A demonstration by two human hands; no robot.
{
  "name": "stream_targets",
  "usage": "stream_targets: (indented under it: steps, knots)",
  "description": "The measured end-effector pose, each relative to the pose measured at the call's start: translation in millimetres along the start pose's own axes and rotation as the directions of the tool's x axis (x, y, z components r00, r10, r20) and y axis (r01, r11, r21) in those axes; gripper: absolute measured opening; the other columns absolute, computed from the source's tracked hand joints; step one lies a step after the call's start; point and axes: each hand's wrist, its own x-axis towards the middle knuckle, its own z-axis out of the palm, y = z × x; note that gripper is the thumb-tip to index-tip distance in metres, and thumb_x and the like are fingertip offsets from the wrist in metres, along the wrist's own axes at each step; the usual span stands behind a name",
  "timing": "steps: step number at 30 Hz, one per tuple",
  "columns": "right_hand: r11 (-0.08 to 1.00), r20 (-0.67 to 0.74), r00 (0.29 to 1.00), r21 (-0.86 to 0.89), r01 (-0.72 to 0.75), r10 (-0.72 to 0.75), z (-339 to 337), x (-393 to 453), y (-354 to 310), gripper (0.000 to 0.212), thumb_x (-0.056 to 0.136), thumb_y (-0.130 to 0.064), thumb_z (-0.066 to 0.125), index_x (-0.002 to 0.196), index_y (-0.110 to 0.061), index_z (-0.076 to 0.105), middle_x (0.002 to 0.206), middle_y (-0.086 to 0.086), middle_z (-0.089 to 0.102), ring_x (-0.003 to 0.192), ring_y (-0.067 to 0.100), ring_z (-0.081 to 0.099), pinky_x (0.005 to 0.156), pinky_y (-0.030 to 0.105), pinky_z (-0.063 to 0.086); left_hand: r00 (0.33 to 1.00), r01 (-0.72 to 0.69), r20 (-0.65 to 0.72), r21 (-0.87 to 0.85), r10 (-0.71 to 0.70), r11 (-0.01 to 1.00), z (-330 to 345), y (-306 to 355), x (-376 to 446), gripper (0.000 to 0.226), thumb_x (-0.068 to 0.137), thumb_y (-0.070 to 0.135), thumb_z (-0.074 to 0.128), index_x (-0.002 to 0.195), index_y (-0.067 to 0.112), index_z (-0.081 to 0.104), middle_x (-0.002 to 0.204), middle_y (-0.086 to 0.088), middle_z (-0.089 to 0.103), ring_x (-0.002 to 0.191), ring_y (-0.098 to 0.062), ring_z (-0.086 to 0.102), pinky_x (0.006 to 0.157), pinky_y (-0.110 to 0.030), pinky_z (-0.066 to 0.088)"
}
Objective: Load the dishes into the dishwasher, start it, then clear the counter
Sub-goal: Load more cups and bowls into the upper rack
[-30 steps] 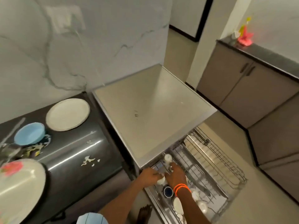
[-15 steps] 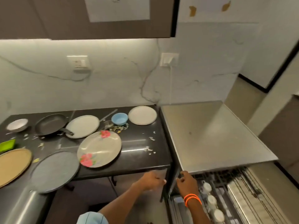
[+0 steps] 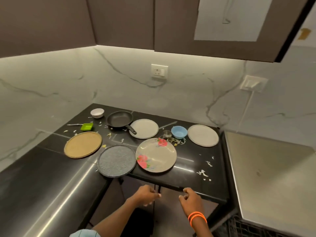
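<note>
Dirty dishes spread on black stone surface (image 3: 201, 161): floral round plate (image 3: 156, 155) near edge, grey speckled round plate (image 3: 116, 161) left of it overhanging, black frying pan (image 3: 120, 119) far, blue bowl (image 3: 178, 132) right. Left hand (image 3: 146, 194) and right hand (image 3: 191, 201) hover below near edge, fingers loosely curled, holding nothing.

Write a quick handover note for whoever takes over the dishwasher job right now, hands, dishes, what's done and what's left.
Left hand and right hand: loosely curled, holding nothing, below the black counter's front edge.
On the counter: floral round plate, speckled grey plate, tan round plate, two plain white plates, black frying pan, light blue bowl, white bowl, green square dish.
Done: none of these is loaded.
Left: load them, start the dishwasher, wipe the white scraps.
</note>
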Motion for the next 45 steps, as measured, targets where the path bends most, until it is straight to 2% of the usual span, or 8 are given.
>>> stream_targets:
  steps: [7, 14, 21, 27, 32, 36, 40, 45]
  knots:
    - [0.998, 0.017, 0.998, -0.013, 0.064, -0.063, 39, 26, -62, 0.024, 0.084, -0.021, 0.072, 0.108, -0.019, 0.068, 0.065, -0.009, 0.063, 0.067, 0.007, 0.062, 0.069, 0.023, 0.049, 0.99, -0.011, -0.143, -0.112, -0.005, 0.994, -61, -48, 21, 0.043, 0.075, 0.055, 0.071, 0.083, 0.013, 0.076, 0.076, -0.007, 0.076, 0.059, -0.01, 0.065, 0.06, -0.029, 0.056]
    - [0.998, 0.004, 0.998, 0.004, 0.067, -0.067, 72, 57, -107, 0.021, 0.081, -0.017, 0.07, 0.102, -0.015, 0.072, 0.062, -0.007, 0.064, 0.066, 0.012, 0.063, 0.07, 0.025, 0.052, 0.981, -0.096, -0.19, -0.302, 0.039, 0.949, -118, -45, 35, 0.019, 0.087, 0.038, 0.074, 0.094, 0.02, 0.076, 0.092, -0.006, 0.077, 0.07, -0.009, 0.068, 0.059, -0.021, 0.053]
    - [0.998, 0.016, 0.999, 0.039, 0.048, -0.048, 82, 106, -135, 0.024, 0.085, -0.017, 0.069, 0.108, -0.016, 0.069, 0.073, -0.006, 0.063, 0.074, 0.015, 0.061, 0.071, 0.022, 0.043, 0.963, -0.151, -0.261, -0.347, 0.059, 0.926, -163, -29, 65, 0.023, 0.086, 0.034, 0.076, 0.097, 0.013, 0.077, 0.091, -0.009, 0.077, 0.076, -0.014, 0.069, 0.061, -0.022, 0.054]
    - [0.995, -0.062, 0.998, 0.1, -0.008, 0.014, 73, 181, -155, 0.021, 0.085, -0.015, 0.07, 0.104, -0.01, 0.071, 0.089, 0.006, 0.067, 0.086, 0.024, 0.06, 0.079, 0.029, 0.047, 0.954, -0.157, -0.297, -0.387, 0.038, 0.908, -190, -23, 103, 0.024, 0.084, 0.035, 0.077, 0.092, 0.013, 0.077, 0.089, -0.005, 0.076, 0.076, -0.015, 0.07, 0.068, -0.028, 0.057]
    - [0.984, -0.104, 0.99, 0.156, -0.082, 0.099, 70, 253, -173, 0.01, 0.085, -0.02, 0.066, 0.076, -0.015, 0.066, 0.078, 0.008, 0.066, 0.075, 0.027, 0.059, 0.07, 0.038, 0.052, 0.942, -0.14, -0.336, -0.425, -0.012, 0.894, -209, -11, 130, 0.025, 0.084, 0.033, 0.077, 0.094, 0.01, 0.077, 0.087, -0.008, 0.075, 0.074, -0.015, 0.066, 0.062, -0.024, 0.052]
    - [0.964, -0.156, 0.969, 0.215, -0.155, 0.191, 66, 296, -175, 0.012, 0.086, -0.017, 0.065, 0.082, -0.006, 0.064, 0.082, 0.015, 0.066, 0.077, 0.033, 0.059, 0.07, 0.038, 0.051, 0.928, -0.093, -0.362, -0.46, -0.091, 0.883, -219, -8, 152, 0.022, 0.088, 0.031, 0.074, 0.099, 0.012, 0.075, 0.089, -0.005, 0.074, 0.08, -0.018, 0.069, 0.061, -0.023, 0.053]
    - [0.928, -0.151, 0.935, 0.245, -0.28, 0.321, 63, 327, -167, 0.034, 0.093, -0.03, 0.063, 0.095, 0.004, 0.067, 0.089, 0.024, 0.068, 0.085, 0.041, 0.065, 0.07, 0.04, 0.052, 0.9, -0.068, -0.404, -0.501, -0.164, 0.863, -225, -9, 165, 0.022, 0.089, 0.03, 0.074, 0.099, 0.01, 0.075, 0.093, -0.01, 0.076, 0.079, -0.017, 0.07, 0.061, -0.022, 0.055]
    - [0.896, -0.099, 0.912, 0.253, -0.364, 0.398, 65, 345, -163, 0.04, 0.089, -0.036, 0.068, 0.096, 0.004, 0.068, 0.089, 0.024, 0.069, 0.08, 0.038, 0.063, 0.069, 0.043, 0.054, 0.881, -0.041, -0.401, -0.593, -0.251, 0.804, -239, -19, 179, 0.026, 0.087, 0.028, 0.077, 0.096, 0.004, 0.074, 0.082, -0.007, 0.072, 0.073, -0.017, 0.065, 0.062, -0.025, 0.053]
